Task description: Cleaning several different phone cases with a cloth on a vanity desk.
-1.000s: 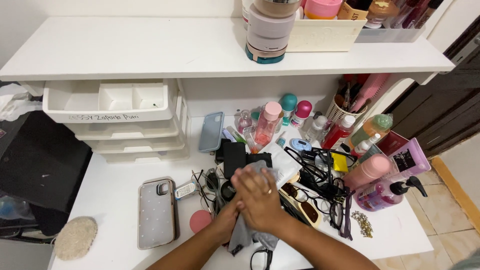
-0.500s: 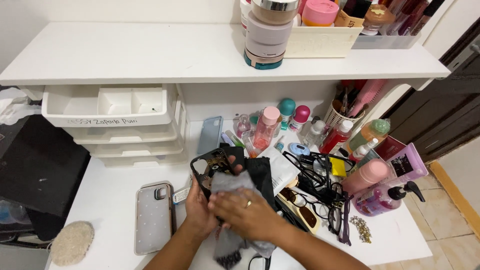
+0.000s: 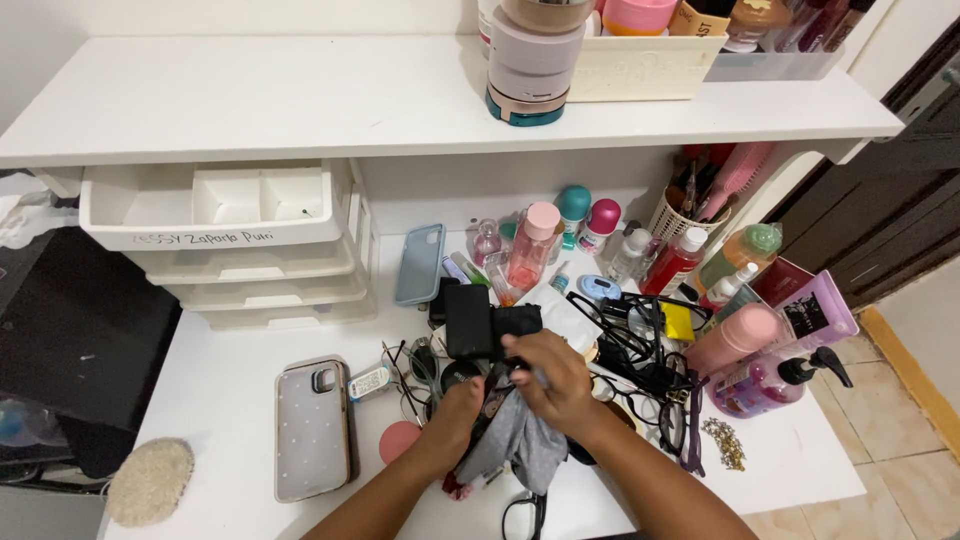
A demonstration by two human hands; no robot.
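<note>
Lower centre of frame: your left hand [image 3: 462,412] and right hand [image 3: 553,382] both have fingers closed on the grey cloth [image 3: 520,440], which hangs below them over the desk [image 3: 230,400], long axis vertical; right hand uppermost.

Grey cloth [image 3: 522,437], soft and crumpled, bunched over the front of the white table [image 3: 230,390], hung in loose folds, partly wrapped around a dark object.
</note>
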